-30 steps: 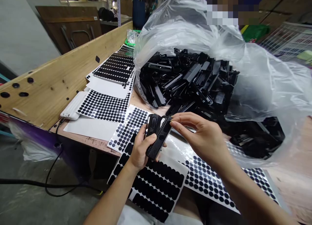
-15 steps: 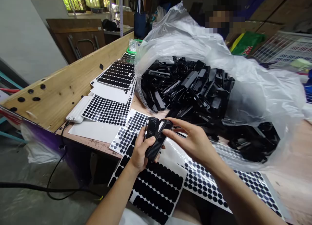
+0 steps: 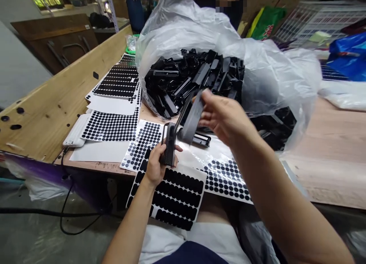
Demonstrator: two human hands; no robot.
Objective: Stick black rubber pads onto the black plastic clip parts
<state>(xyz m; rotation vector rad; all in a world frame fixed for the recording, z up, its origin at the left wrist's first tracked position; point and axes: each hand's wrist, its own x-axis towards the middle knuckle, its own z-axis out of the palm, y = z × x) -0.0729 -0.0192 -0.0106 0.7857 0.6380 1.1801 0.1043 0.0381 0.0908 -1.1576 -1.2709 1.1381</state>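
Observation:
My left hand [image 3: 156, 165] is closed round a black plastic piece [image 3: 169, 147] with a carbon-fibre-like texture, held nearly upright over the sticker sheets. In my right hand [image 3: 221, 115], pinched by thumb and fingers, is another black plastic piece [image 3: 193, 119], blurred by motion. It sits just right of and above the left piece; whether the two touch I cannot tell. A third black piece [image 3: 201, 139] with a pale strip lies on the table below my right hand. Under my left hand hangs a sheet of large black stickers [image 3: 177, 195] over the table's front edge.
A big clear plastic bag [image 3: 274, 77] spills many black parts [image 3: 197, 77] behind my hands. Sheets of round black stickers [image 3: 111, 126] and a white device [image 3: 77, 130] with a cable lie left, beside a wooden side board [image 3: 57, 88]. Another person [image 3: 233, 4] is across the table.
My right hand has moved up and away from the left, carrying a black piece. The left hand keeps its piece, now turned more upright. The view has shifted right and down.

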